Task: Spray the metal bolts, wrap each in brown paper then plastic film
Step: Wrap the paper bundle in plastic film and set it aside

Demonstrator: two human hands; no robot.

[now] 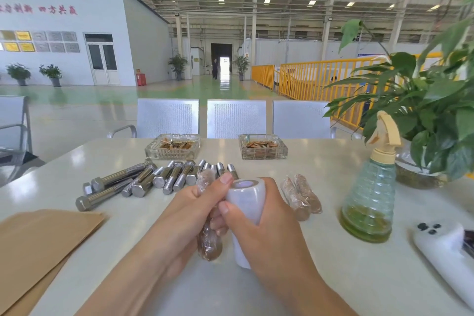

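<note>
Right in the middle of the table (320,277), the left hand (179,213) is curled around a wrapped bolt (209,244), brown paper under shiny film, held upright-ish with its lower end near the tabletop. The right hand (259,228) grips the roll of plastic film (247,202), thumb across its front, pressed right up against the bolt.

There's a bit of bare tabletop in front of the hands and to their lower right, and the near edge runs out of the shot. On the left, the stack of brown paper sheets (43,236) hangs over the near-left corner. Behind the hands sits the pile of bare metal bolts (133,182), spread out to the left, some hidden by the knuckles. Just right of the roll lie two finished wrapped bolts (301,196), side by side and touching.

Further right stands the spray bottle (369,192) with greenish liquid in the bottom, then a potted plant (433,115) leaning over that corner, and a white phone (446,246) at the right edge. Two glass ashtrays (263,147) sit along the far edge, with a row of metal chairs (236,118) behind.
</note>
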